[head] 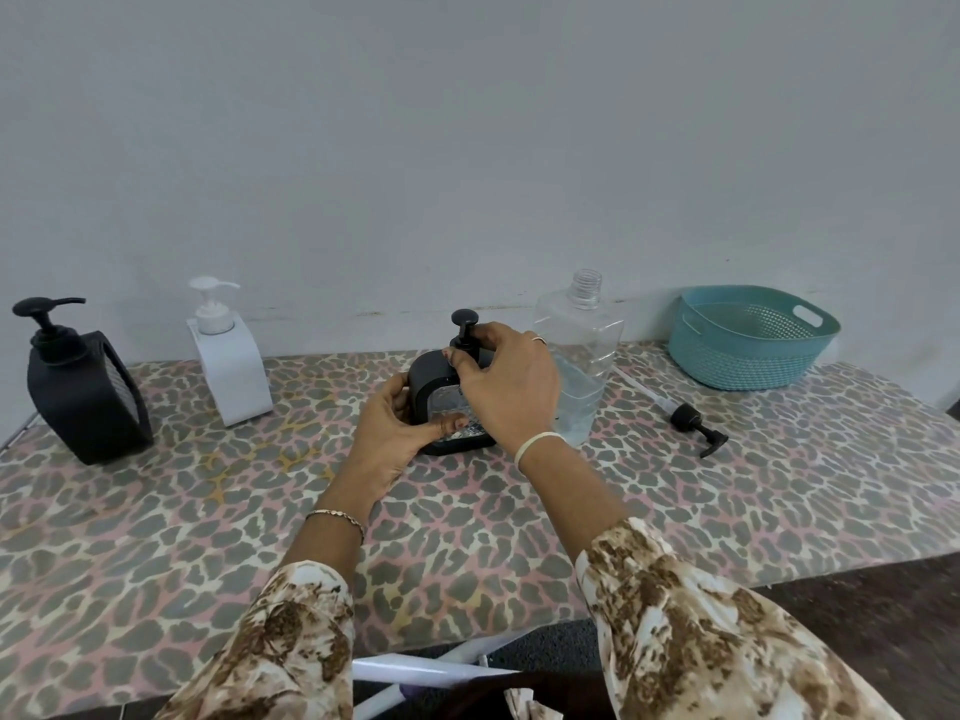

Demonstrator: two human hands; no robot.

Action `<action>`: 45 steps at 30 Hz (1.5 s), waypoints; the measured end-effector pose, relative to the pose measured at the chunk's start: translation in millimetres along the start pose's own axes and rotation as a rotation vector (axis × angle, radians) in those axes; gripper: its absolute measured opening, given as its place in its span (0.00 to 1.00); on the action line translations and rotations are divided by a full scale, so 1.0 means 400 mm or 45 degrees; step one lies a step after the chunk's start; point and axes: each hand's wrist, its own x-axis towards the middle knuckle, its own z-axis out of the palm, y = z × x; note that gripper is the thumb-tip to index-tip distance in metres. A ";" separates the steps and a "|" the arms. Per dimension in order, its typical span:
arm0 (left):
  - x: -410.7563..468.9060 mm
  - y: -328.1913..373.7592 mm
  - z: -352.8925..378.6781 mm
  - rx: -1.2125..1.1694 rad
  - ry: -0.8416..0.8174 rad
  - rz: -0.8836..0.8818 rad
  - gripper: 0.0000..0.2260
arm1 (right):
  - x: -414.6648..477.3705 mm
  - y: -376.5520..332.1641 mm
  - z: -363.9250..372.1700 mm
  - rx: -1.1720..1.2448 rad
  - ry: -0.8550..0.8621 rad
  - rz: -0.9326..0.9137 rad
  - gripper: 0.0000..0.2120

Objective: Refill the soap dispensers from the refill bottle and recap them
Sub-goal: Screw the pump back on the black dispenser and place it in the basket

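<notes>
A small black soap dispenser [431, 379] with a clear window stands mid-table. My left hand [392, 439] grips its body from the left, thumb across the front. My right hand [506, 384] has its fingers curled round the black pump cap [464, 324] on the dispenser's neck. Just behind my right hand stands the clear refill bottle [584, 350], uncapped, with clear liquid in its lower part. Its black pump [691, 420] with a long tube lies on the table to the right. At the left stand a large black dispenser [78, 392] and a white dispenser [228, 363], both with pumps on.
A teal plastic basket [748, 337] sits at the back right corner. The table [519, 537] carries a leopard-print cover and runs along a pale wall. White folded legs of something show below the front edge.
</notes>
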 end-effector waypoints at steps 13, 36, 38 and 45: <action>-0.002 0.017 -0.001 -0.103 -0.050 -0.079 0.33 | -0.018 0.038 -0.011 0.067 -0.158 -0.147 0.21; -0.118 0.185 0.197 -0.064 -0.398 0.022 0.27 | -0.005 0.161 -0.409 0.696 -0.722 0.035 0.25; -0.119 0.199 0.259 -0.034 -0.449 0.051 0.28 | 0.005 0.192 -0.455 0.700 -0.744 0.057 0.22; -0.067 0.211 0.459 -0.016 -0.543 0.090 0.27 | 0.067 0.306 -0.562 0.705 -0.445 0.102 0.18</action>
